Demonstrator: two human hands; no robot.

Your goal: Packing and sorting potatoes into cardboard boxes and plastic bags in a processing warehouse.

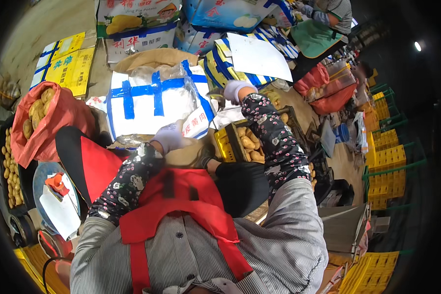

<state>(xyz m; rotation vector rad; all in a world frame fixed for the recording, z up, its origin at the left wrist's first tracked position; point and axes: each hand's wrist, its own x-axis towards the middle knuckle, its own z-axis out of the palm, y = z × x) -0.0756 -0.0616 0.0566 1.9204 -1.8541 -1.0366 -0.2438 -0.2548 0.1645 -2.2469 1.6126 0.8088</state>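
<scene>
My left hand (169, 137), in a white glove, touches the near edge of a white carton (132, 106) with blue tape. Its fingers lie beside a flap (197, 123) bearing red writing, and their grip is unclear. Clear plastic film (169, 73) sticks out at the far side of this carton. My right hand (240, 91), also gloved, reaches to the near side of a yellow, blue and white striped carton (215, 60). That hand's fingertips are hidden. A white sheet (259, 55) covers part of the striped carton. Under my right forearm, potatoes (250, 143) fill a yellow crate (225, 144).
To the left stand a red mesh sack of potatoes (64, 117) and a blue round stool (40, 180) with papers and an orange tape dispenser (57, 183). Stacked printed cartons (139, 44) rise ahead. Another person (330, 25) works at upper right. Yellow crates (387, 158) stand far right.
</scene>
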